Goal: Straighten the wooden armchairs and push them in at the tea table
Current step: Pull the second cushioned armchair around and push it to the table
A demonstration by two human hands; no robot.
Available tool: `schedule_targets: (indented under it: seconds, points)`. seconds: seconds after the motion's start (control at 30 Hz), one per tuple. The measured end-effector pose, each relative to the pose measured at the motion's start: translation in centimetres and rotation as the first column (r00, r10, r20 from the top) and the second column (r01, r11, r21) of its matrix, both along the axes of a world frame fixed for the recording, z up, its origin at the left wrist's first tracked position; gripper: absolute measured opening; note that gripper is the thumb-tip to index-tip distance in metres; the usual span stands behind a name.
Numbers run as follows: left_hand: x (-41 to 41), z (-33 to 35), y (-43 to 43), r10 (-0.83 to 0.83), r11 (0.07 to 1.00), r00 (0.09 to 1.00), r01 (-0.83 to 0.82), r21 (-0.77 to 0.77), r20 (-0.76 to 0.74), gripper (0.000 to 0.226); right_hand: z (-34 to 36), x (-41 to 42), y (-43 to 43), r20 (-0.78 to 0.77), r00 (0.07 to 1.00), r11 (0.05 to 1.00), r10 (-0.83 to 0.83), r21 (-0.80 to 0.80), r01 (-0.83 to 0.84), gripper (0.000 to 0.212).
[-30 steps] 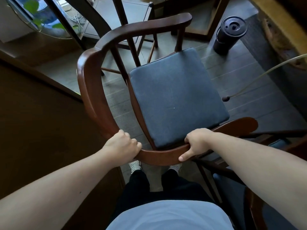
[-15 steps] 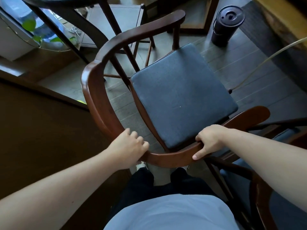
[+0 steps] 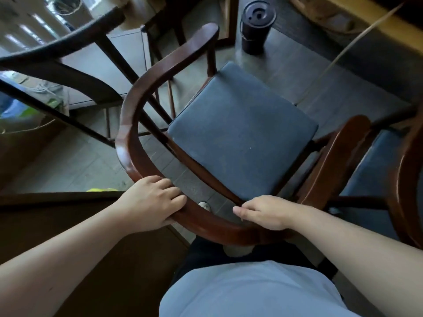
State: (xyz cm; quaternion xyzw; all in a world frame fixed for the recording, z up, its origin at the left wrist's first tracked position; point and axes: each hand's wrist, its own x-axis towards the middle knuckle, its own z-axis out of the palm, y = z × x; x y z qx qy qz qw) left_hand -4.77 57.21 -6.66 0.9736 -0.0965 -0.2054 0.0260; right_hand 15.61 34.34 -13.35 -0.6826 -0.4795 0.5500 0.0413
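Hands on curved back rail of wooden armchair [image 3: 128,124], your left hand [image 3: 151,202] wrapped it, your right hand [image 3: 263,212] rested loosely curled, black canister [image 3: 257,26] at one o'clock.

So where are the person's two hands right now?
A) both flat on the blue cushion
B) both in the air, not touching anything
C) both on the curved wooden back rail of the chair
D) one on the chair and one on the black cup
C: the left hand and right hand both rest on the armchair's curved back rail, not on the blue cushion or the black cup.
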Motion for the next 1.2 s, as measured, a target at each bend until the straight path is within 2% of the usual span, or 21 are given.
schedule_targets:
  seconds: [0.13,0.27,0.33,0.47,0.57,0.63,0.83,0.97,1.07,1.13,1.2]
  points:
    - [0.1,-1.0,3.5,-0.064,0.998,0.998,0.064,-0.013,0.024,0.041,0.1,-2.0,1.2,-0.048,0.99,0.984,-0.131,-0.13,0.124,0.073]
    - [0.2,-1.5,4.2,-0.106,0.993,0.994,0.108,-0.053,0.04,0.044,-0.2,-1.7,0.0,0.138,0.986,0.961,0.095,-0.271,-0.055,0.085]
    - [0.2,-1.8,4.2,-0.12,0.99,0.992,0.123,-0.072,0.05,0.047,-0.4,-1.9,-0.7,0.21,0.965,0.958,0.155,-0.27,-0.095,0.078]
    - [0.5,-1.9,4.5,-0.162,0.984,0.982,0.168,-0.066,0.094,0.045,-0.1,-2.5,-1.5,0.317,0.94,0.978,0.126,-0.196,-0.065,0.064]
    - [1.0,-2.1,3.5,-0.165,0.983,0.978,0.174,-0.06,0.129,0.04,0.2,-1.9,-2.5,0.412,0.9,0.987,0.143,-0.127,-0.099,0.051]
    - [1.9,-2.3,2.6,-0.165,0.981,0.972,0.179,-0.072,0.167,0.04,0.5,-0.8,-3.2,0.421,0.892,0.984,0.165,-0.133,-0.119,0.043]
    - [4.5,-2.9,0.0,-0.151,0.984,0.957,0.171,-0.059,0.246,0.037,0.1,2.6,-5.6,0.426,0.89,0.981,0.165,-0.161,-0.105,0.045]
    - [6.5,-2.7,-0.8,-0.138,0.981,0.947,0.17,-0.089,0.29,0.041,-0.2,4.1,-6.4,0.453,0.883,0.98,0.125,-0.193,-0.04,0.051]
    - [7.2,-2.4,-1.0,-0.158,0.978,0.94,0.192,-0.086,0.301,0.041,0.3,4.6,-6.5,0.412,0.909,0.98,0.057,-0.195,0.027,0.057]
    - [7.1,-2.3,-0.9,-0.158,0.975,0.94,0.197,-0.102,0.303,0.041,1.0,4.0,-6.3,0.36,0.93,0.985,-0.068,-0.121,0.119,0.055]
    - [6.9,-2.2,-0.8,-0.161,0.971,0.939,0.206,-0.123,0.304,0.045,2.2,2.7,-5.5,0.342,0.917,0.978,-0.207,0.044,0.204,0.059]
